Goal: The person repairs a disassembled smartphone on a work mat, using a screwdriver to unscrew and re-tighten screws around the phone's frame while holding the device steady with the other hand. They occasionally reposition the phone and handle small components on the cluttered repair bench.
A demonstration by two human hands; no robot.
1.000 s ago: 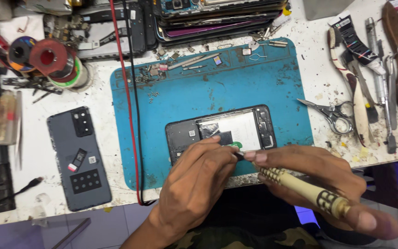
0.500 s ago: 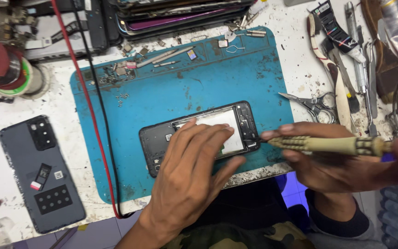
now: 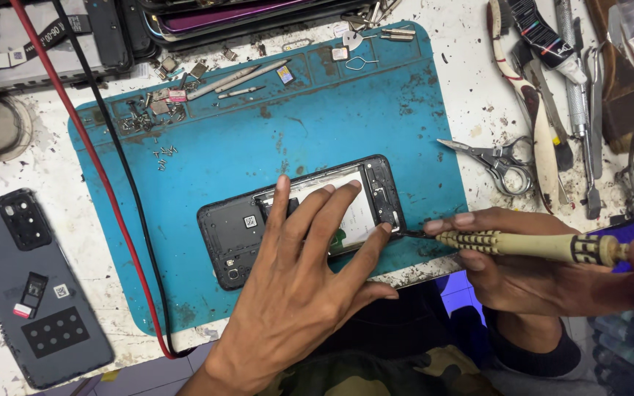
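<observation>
An opened black phone (image 3: 235,229) lies face down on a blue work mat (image 3: 288,125), its inner frame and white battery area showing. My left hand (image 3: 299,282) lies flat on it, fingers spread over the middle and holding it down. My right hand (image 3: 552,275) grips a cream-handled screwdriver (image 3: 530,246) held nearly level. Its dark tip touches the phone's right end, close to my left index fingertip.
The phone's grey back cover (image 3: 38,293) lies at the left on the white bench. Scissors (image 3: 497,158), tweezers and other tools (image 3: 559,95) sit at the right. Loose screws (image 3: 164,154) and small parts line the mat's top edge. Red and black cables (image 3: 115,198) cross the mat's left side.
My left hand has flattened over the phone. My right hand turned the screwdriver from a slant to nearly level and brought its tip to the phone's right end. The view shifted right.
</observation>
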